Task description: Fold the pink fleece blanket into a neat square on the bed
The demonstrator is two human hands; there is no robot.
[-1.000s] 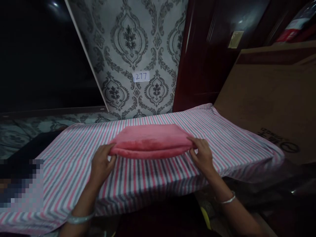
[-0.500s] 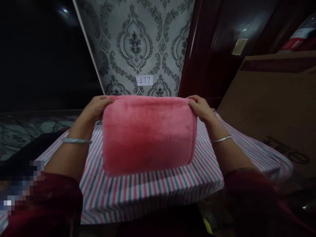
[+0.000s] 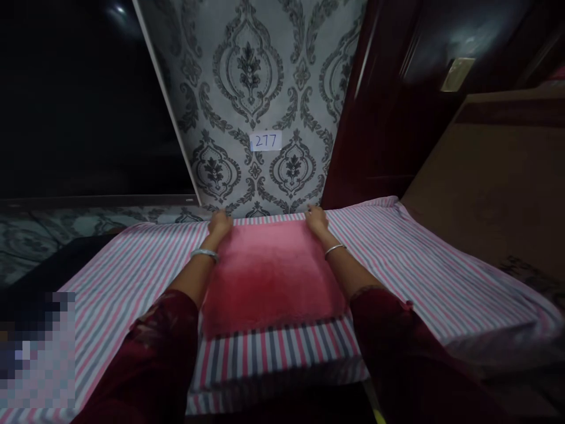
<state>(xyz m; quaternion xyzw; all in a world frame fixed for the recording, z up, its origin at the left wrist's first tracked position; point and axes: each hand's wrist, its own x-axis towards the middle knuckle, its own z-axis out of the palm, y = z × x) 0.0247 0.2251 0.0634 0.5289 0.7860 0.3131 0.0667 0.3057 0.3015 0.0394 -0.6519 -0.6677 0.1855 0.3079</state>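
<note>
A pink, plush-looking cloth [image 3: 273,277], perhaps a towel, lies spread on a table with a striped cover [image 3: 388,265]. Its near edge runs close to the table's front. My left hand [image 3: 219,225] is at the cloth's far left corner, with the fingers curled over it. At the far right corner my right hand [image 3: 316,219] grips in the same way, thumb and fingers together. Both arms reach straight forward along the cloth's sides. The fingertips are slightly blurred, and the hands partly hide the corners.
Behind the table stands a patterned wall with a paper label [image 3: 265,141] reading 277. A large dark screen [image 3: 88,106] is at the left. To the right are a dark red door [image 3: 388,106] and a big cardboard box [image 3: 494,171].
Both hands have moved forward and down, closer together, with the cloth. Held up and hanging earlier, the cloth now lies flat on the table.
</note>
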